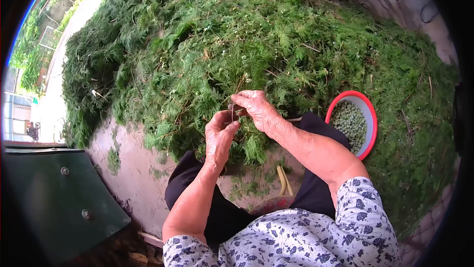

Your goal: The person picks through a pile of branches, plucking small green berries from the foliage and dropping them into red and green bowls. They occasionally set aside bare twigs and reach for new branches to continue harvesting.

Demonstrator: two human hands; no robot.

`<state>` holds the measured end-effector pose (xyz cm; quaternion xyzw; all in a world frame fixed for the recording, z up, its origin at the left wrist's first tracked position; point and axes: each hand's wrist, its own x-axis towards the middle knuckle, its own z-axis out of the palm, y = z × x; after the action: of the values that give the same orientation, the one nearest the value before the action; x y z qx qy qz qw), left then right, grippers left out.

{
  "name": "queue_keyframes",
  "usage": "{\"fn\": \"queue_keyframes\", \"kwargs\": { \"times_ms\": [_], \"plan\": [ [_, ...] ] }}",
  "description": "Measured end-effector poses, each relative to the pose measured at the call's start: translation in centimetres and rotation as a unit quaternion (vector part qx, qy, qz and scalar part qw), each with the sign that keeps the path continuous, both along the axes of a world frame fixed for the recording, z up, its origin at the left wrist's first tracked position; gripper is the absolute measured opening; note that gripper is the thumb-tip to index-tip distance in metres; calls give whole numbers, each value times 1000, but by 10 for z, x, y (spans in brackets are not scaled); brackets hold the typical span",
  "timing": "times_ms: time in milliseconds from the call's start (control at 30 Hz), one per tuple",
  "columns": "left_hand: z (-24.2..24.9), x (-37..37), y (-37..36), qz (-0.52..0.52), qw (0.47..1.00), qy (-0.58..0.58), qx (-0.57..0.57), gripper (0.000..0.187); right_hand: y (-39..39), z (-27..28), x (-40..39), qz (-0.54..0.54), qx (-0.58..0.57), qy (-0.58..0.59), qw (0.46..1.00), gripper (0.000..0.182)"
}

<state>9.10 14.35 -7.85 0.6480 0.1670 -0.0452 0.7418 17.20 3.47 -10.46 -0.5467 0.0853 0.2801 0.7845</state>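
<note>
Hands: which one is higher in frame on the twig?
The right hand pinches the twig from above; the left hand grips it lower.

A large heap of cut green branches blocks all the ground ahead of and to both sides of the red-rimmed bowl. The bowl, full of small green seeds, sits against the heap's near edge, its top open from above. Left of the bowl, past the person's dark-trousered knees, bare concrete lies open. A dark green board bounds it farther left.
</note>
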Motion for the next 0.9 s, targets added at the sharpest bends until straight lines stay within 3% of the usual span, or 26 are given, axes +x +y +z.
{"fn": "queue_keyframes", "kwargs": {
  "times_ms": [67,100,133,200,233,267,367,433,467,533,600,633,667,733,800,900],
  "plan": [
    [12,6,12,9,994,93,52,38,3,-2,-3,12,-41,-59,997,20],
    [3,2,20,34,987,-84,130,32,4,-3,-4,25,-82,-117,989,20],
    [14,15,23,160,987,-15,19,44,5,6,-6,27,-81,-117,990,20],
    [35,26,32,109,993,-34,12,44,4,28,-12,52,-253,-249,933,21],
    [41,29,28,75,996,-39,35,44,5,33,-14,65,-280,-275,917,18],
    [45,32,25,50,995,-51,69,41,8,33,-17,68,-278,-276,918,18],
    [44,41,23,71,996,-56,0,36,15,31,-36,89,-282,-309,904,13],
    [64,45,19,148,986,75,26,30,18,29,-48,94,-275,-346,892,12],
    [58,47,23,149,986,75,26,30,19,29,-50,95,-272,-382,878,11],
    [45,52,33,164,975,52,-140,22,14,35,-45,119,-291,-389,866,12],
    [41,51,35,178,970,55,-155,19,6,44,-30,202,-318,-400,836,17],
    [39,51,35,179,970,47,-156,18,5,45,-23,107,-256,-405,871,21],
    [38,50,36,181,970,38,-158,18,0,50,-12,77,-312,-424,847,14],
    [38,48,36,141,980,46,-135,15,-2,55,7,-37,-238,-435,868,7],
    [46,47,31,73,991,30,-113,18,-5,62,17,-32,-170,-381,908,10],
    [44,46,26,57,991,19,-119,19,-6,61,26,9,-185,-458,870,15]
  ]
}}
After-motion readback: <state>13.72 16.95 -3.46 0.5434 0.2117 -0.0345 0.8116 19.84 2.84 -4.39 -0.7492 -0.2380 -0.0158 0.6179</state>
